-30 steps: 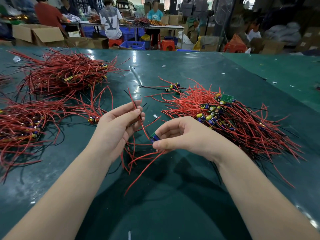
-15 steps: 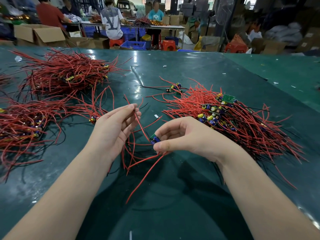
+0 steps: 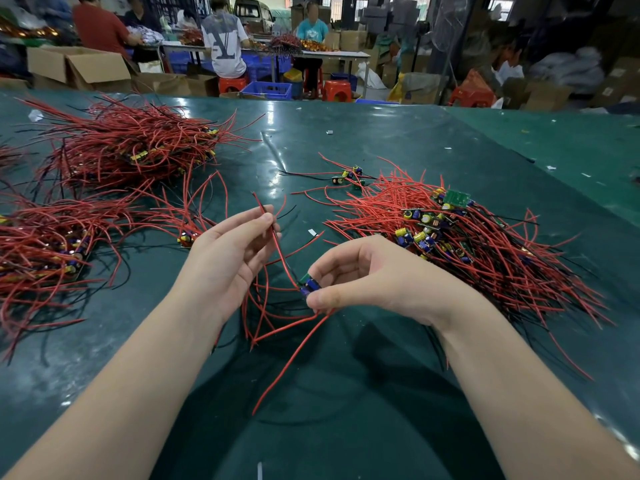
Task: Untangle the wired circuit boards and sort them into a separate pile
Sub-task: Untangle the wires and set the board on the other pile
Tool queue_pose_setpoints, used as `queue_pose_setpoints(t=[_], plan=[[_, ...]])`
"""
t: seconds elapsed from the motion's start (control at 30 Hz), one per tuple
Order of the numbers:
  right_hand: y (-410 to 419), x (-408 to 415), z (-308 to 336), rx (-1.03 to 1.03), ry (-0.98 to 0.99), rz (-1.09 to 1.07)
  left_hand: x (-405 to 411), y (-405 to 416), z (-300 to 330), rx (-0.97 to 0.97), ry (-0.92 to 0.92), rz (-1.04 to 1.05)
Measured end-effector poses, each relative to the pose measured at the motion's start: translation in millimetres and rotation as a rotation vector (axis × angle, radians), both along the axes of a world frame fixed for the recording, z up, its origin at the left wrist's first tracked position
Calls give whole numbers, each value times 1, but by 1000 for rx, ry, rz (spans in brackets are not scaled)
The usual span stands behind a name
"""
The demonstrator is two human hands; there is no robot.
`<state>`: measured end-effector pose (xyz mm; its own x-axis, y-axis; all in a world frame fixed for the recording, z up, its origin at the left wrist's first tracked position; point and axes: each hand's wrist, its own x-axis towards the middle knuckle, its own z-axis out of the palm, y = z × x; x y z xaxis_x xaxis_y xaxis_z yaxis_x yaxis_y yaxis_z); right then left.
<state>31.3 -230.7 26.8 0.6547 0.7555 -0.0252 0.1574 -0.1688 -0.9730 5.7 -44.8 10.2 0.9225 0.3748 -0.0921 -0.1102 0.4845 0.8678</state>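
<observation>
While the right hand (image 3: 363, 275) pinches the little circuit board (image 3: 309, 285) just above the green surface (image 3: 363, 140), the left hand (image 3: 228, 258) pinches its red wire (image 3: 277, 244) and holds it up, likely to pull it free of the loose wires.

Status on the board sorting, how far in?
Done: red-wired bundles lie piled at far left and near left. In hand: the right hand pinches one small green circuit board with blue capacitors; the left hand holds its red wire. Left: the big tangled heap on the right.
</observation>
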Motion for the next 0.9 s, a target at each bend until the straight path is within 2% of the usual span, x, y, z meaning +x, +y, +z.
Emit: queue_pose_setpoints(t=[0.33, 0.57, 0.9], plan=[[-1, 1, 2, -32, -13, 34, 1, 2, 5, -72, 46, 87], [-2, 0, 4, -41, -18, 45, -1, 1, 10, -170, 99, 37], [-4, 2, 3, -40, -6, 20, -1, 6, 9, -214, 109, 69]])
